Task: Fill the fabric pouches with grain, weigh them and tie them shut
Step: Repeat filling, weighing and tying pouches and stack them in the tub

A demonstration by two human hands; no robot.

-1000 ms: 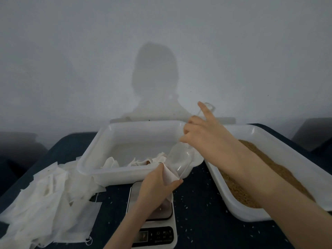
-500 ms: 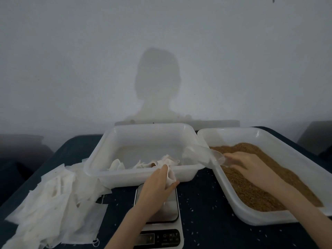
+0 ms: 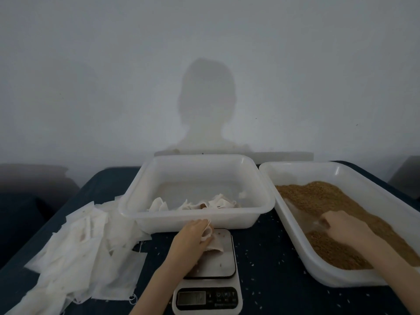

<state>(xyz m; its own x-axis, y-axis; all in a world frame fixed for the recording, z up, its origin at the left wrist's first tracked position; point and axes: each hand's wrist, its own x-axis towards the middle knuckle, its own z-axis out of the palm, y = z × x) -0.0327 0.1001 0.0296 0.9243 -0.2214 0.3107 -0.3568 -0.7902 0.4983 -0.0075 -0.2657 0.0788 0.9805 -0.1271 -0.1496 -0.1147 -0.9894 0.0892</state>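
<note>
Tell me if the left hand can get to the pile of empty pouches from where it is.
Probably yes. The left hand holds a pouch on the scale, and the pile of empty pouches lies beside it on the table with nothing between them. It would need to let go of the pouch first.

Scale (image 3: 209, 264) sits before the middle tub (image 3: 197, 214) — pouch pile (image 3: 75, 258) left, grain tub (image 3: 295, 258) right.

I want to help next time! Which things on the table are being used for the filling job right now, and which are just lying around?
In use:
left hand holding the pouch
scale under the pouch
right hand in the grain
grain tub

Lying about:
pile of empty pouches
middle tub with a few pouches
spilled grains on the table
</note>
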